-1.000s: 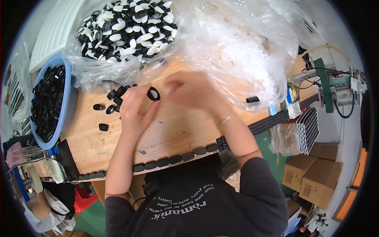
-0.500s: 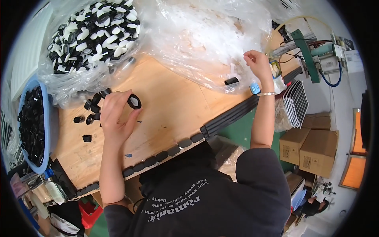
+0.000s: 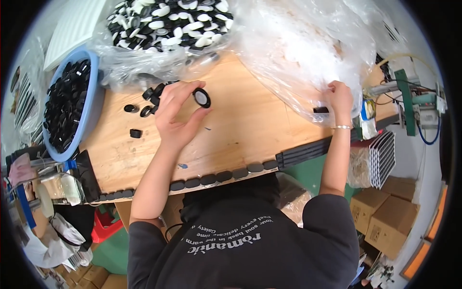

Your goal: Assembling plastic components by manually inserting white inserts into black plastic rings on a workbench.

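My left hand grips a round black cap with a white disc inside, between fingertips and thumb. It is held up over the wooden table, tilted so the white face shows. Beside that hand lie several loose black caps, some partly hidden behind it. My right hand is at the clear plastic bag of small white pieces. Its fingers are pinched together; whatever is between them is too small or hidden. Next to it a short black piece lies at the bag's edge.
A blue basin of black caps stands at the left. Behind the table's middle is an open bag of black and white pieces. Dark padding lines the near edge. A green-framed device stands right, above cardboard boxes.
The view has shifted, so the table sits further right and higher in it. My right hand's fingers have lowered into the white pieces' bag and drawn together. My left hand still holds the cap.
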The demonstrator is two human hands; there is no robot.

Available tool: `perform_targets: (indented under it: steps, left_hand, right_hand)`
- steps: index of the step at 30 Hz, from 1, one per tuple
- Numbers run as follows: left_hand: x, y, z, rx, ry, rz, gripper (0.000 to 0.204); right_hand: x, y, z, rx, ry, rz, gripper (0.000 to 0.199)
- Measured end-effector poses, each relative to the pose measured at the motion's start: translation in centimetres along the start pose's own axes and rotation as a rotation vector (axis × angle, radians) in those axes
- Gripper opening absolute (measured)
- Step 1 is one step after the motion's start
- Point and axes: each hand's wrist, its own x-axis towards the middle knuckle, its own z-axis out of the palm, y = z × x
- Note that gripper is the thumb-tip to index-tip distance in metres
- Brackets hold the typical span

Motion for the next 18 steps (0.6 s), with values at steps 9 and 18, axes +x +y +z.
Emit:
perform_targets:
  steps: [9,18]
  left_hand:
    - [-0.3,-0.2,-0.1,-0.011,0.015,-0.094,0.048]
    - [0.0,-0.4,0.0,0.267,0.086,0.02,0.046]
  right_hand:
    - [-1.3,-10.0,-2.1,1.124,0.002,-0.138,0.012]
    - [-7.9,-25.3,-3.1,1.614,-0.171,-0.483,0.012]
